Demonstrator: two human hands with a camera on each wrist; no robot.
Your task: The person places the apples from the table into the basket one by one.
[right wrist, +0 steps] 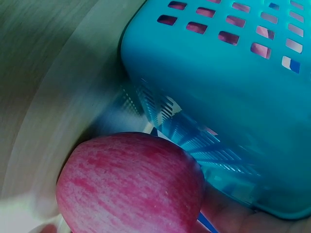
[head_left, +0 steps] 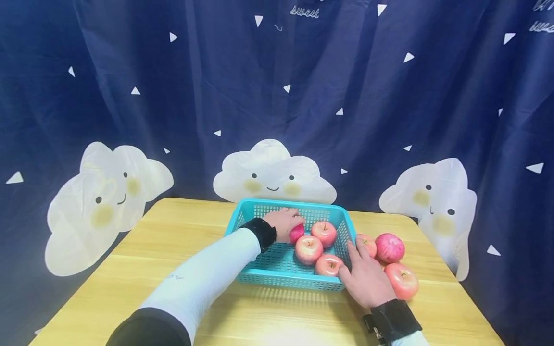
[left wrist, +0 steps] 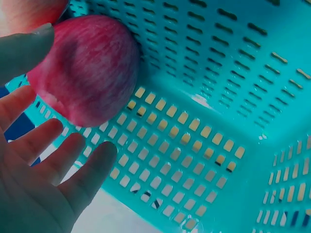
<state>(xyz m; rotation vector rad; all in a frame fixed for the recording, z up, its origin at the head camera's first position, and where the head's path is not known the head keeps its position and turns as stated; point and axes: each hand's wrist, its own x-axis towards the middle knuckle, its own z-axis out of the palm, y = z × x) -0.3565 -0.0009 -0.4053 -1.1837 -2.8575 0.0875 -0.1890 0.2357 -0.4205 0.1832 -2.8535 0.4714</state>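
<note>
Inside a turquoise plastic basket [head_left: 285, 278], my left hand [head_left: 283, 224] is at a dark red apple [left wrist: 92, 68]. In the left wrist view the thumb overlaps the apple's edge, while the other fingers [left wrist: 85, 174] are spread loosely below it. Beside that apple lie several paler pink apples [head_left: 309, 250] in the basket's right half. My right hand [head_left: 371, 281] rests at the basket's near right corner, fingers extended along the rim. A red-streaked apple [right wrist: 131, 184] lies outside the basket, close to this hand; part of the hand is hidden in the right wrist view.
More apples [head_left: 390, 248] sit on the wooden table [head_left: 186, 230] right of the basket, one large pink apple [head_left: 401, 281] near my right wrist. Behind the table hangs a dark blue curtain [head_left: 242, 96] with white clouds.
</note>
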